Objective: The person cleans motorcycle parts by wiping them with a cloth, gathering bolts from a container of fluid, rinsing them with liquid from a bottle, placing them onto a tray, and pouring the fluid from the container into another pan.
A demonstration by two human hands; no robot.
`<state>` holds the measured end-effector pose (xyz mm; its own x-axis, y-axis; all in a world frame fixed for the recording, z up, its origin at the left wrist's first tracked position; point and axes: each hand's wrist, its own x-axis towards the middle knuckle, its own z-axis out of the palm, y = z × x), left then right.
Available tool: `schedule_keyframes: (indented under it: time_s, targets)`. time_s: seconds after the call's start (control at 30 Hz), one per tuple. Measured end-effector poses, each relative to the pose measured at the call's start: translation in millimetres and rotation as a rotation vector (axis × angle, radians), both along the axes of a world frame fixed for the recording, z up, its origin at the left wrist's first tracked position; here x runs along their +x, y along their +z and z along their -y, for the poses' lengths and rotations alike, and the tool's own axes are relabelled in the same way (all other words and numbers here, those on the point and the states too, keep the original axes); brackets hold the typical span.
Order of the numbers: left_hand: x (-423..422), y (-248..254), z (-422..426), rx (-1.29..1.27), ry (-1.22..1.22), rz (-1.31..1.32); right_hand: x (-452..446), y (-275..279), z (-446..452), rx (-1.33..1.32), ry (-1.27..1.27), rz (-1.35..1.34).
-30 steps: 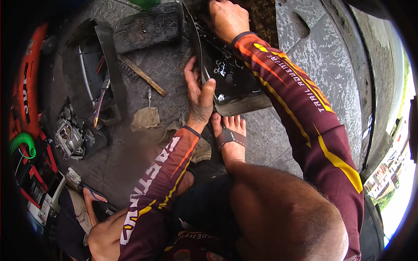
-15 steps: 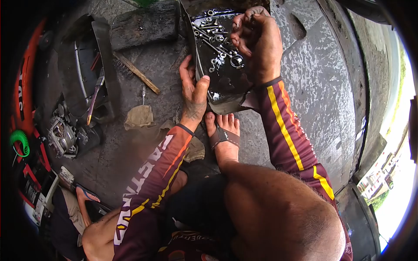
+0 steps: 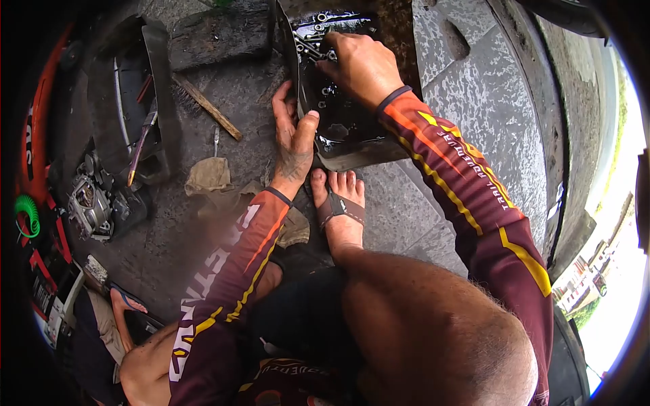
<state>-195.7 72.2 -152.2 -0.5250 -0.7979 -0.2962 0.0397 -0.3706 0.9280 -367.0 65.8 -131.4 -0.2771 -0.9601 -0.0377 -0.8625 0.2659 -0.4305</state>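
Observation:
A dark, oily metal tray (image 3: 362, 158) stands on the floor in front of my foot. Several bolts and nuts (image 3: 309, 49) lie wet in its far left part. My left hand (image 3: 296, 140) grips the tray's left wall, thumb over the rim and fingers outside. Inside the tray, my right hand (image 3: 365, 66) reaches down among the bolts, palm downward. Its fingers are curled together at the hardware, and the hand itself hides what is between them. A couple of loose nuts (image 3: 323, 104) rest nearer to me on the tray's bottom.
Left of the tray lie a wooden-handled wire brush (image 3: 210, 108), a paintbrush (image 3: 143, 145) in a black open container (image 3: 161, 81), a rag (image 3: 208, 174) and a metal engine part (image 3: 91, 203). A dark block (image 3: 220, 37) sits behind. Another person's sandalled foot (image 3: 127, 301) shows at lower left.
My right hand has turned from palm-up above the tray to palm-down, reaching left into the bolts. My left hand still holds the tray wall. The view has shifted slightly.

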Motion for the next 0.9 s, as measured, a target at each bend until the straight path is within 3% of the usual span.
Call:
schedule_keyframes:
  time_s: [0.07, 0.4, 0.6, 0.9]
  targets:
    - [0, 2, -1, -0.003, -0.007, 0.016, 3, -5, -1, 0.115, 0.026, -0.068]
    - [0, 3, -1, 0.006, -0.002, 0.015, -13, -15, 17, 0.181, 0.045, -0.178]
    - [0, 0, 0, -0.024, 0.012, 0.039, -21, -19, 16, -0.028, 0.01, -0.167]
    - [-1, 2, 0, 0.0, -0.008, 0.06, -13, -21, 7, 0.085, 0.013, -0.155]
